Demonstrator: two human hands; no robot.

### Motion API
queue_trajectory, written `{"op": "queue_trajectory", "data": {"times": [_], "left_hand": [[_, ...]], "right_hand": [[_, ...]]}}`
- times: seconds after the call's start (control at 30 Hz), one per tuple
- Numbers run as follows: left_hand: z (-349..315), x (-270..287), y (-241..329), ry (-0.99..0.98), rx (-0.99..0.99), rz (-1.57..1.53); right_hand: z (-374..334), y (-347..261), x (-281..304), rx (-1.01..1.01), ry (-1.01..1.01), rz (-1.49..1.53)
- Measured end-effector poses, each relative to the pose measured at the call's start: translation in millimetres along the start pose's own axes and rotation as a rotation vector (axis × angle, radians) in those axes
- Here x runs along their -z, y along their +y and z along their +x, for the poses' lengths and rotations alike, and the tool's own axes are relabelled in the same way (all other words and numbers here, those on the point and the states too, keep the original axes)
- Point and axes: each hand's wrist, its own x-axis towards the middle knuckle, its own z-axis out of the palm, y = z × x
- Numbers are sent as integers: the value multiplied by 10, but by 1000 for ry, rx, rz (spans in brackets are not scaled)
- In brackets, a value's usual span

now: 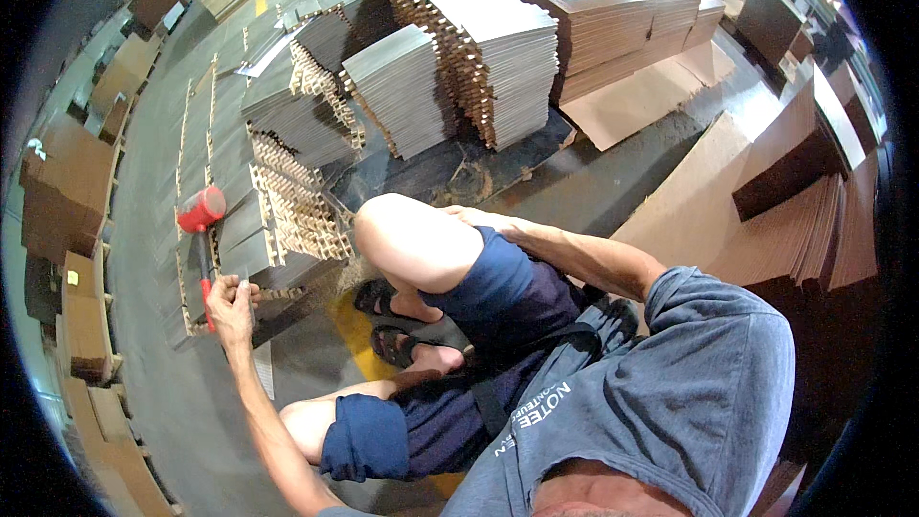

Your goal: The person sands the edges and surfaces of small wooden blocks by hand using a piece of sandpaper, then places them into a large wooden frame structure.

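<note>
My left hand (233, 308) is over the low grey stacks at the left, its fingers curled together. Whether anything small is between the fingertips is hidden. Right beside it, a red mallet (201, 210) lies on the stacked sheets, its red grip passing close to my fingers. Next to that hand are grey sheet stacks (244, 241) with slotted, toothed pale-brown edges (299, 201). My right hand (467, 216) rests at the far side of my raised knee, its fingers mostly hidden there.
Tall stacks of grey-faced cardboard (522, 77) stand ahead, with a larger brown stack (627, 43) behind to the right. Brown cardboard sheets (766, 220) lean at the right. Cardboard stacks on pallets (72, 182) line the far left. A yellow floor line (356, 340) runs by my sandals.
</note>
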Motion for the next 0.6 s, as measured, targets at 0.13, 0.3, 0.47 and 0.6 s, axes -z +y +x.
{"op": "queue_trajectory", "data": {"times": [0.13, 0.3, 0.47, 0.6], "left_hand": [[20, -14, 40, -5, -33, 49], [63, -45, 81, -28, -78, 102], [46, -85, 144, -30, -80, 166], [87, -52, 27, -24, -122, 151]], "right_hand": [[-56, 183, 208, -49, 33, 77], [-113, 403, 462, -17, 107, 27], [-117, 545, 606, 7, 130, -21], [-56, 524, 527, 12, 130, -3]]}}
